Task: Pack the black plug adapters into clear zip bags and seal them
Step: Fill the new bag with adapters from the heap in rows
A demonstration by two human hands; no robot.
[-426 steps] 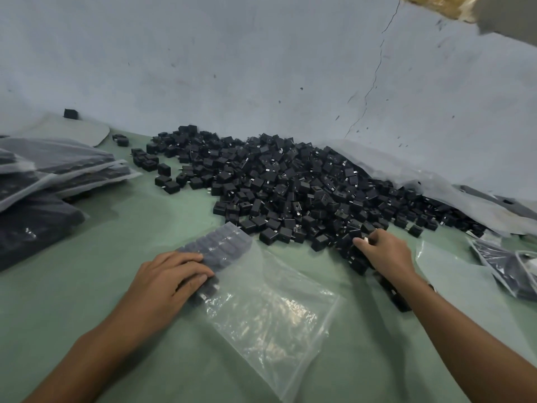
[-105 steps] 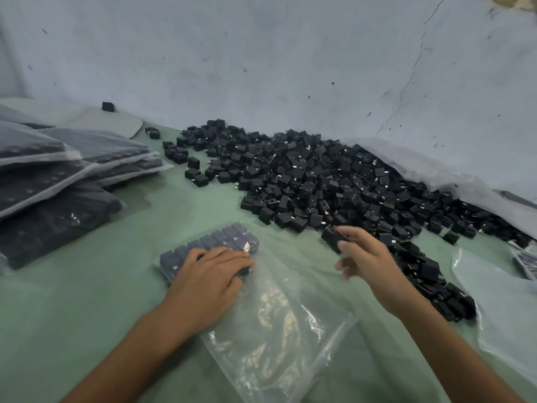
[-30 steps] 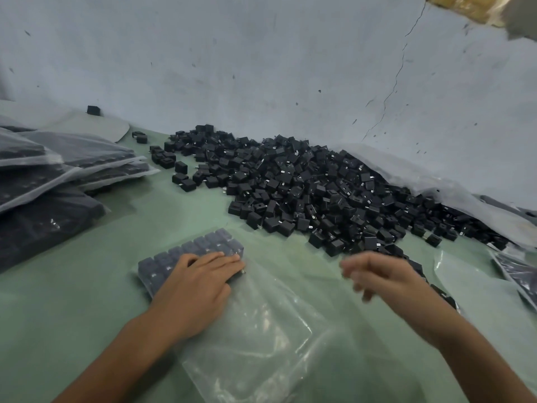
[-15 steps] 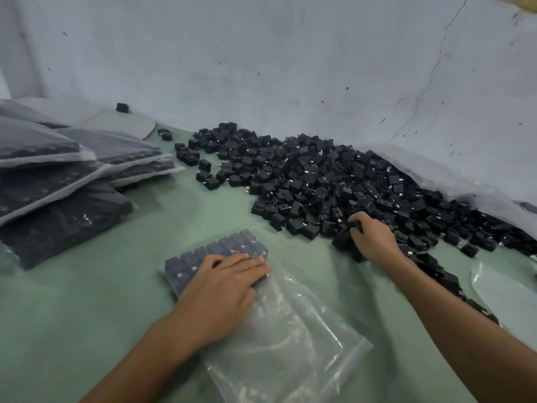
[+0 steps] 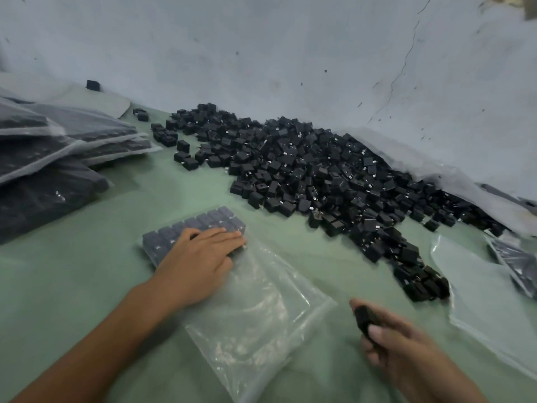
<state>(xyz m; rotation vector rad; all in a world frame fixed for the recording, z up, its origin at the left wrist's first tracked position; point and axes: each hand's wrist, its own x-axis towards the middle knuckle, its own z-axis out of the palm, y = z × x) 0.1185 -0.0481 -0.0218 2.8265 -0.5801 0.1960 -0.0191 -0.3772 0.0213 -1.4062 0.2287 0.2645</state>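
Note:
A clear zip bag [image 5: 261, 309] lies flat on the green table, its far end filled with neat rows of black plug adapters [image 5: 191, 225]. My left hand [image 5: 200, 257] rests flat on those rows, fingers straight. My right hand [image 5: 389, 335] is near the bag's open right edge and grips a black adapter [image 5: 364, 317] between thumb and fingers; the hand is blurred. A big heap of loose black adapters [image 5: 305, 170] spreads across the middle of the table up to the wall.
Several filled bags [image 5: 58, 152] are stacked at the left. Empty clear bags [image 5: 488, 292] lie at the right, with another filled bag [image 5: 520, 257] at the right edge. A pale grey wall [image 5: 261, 53] closes off the back.
My right hand has come back from the heap toward the bag's opening, now holding an adapter. My left hand stays pressed on the packed rows.

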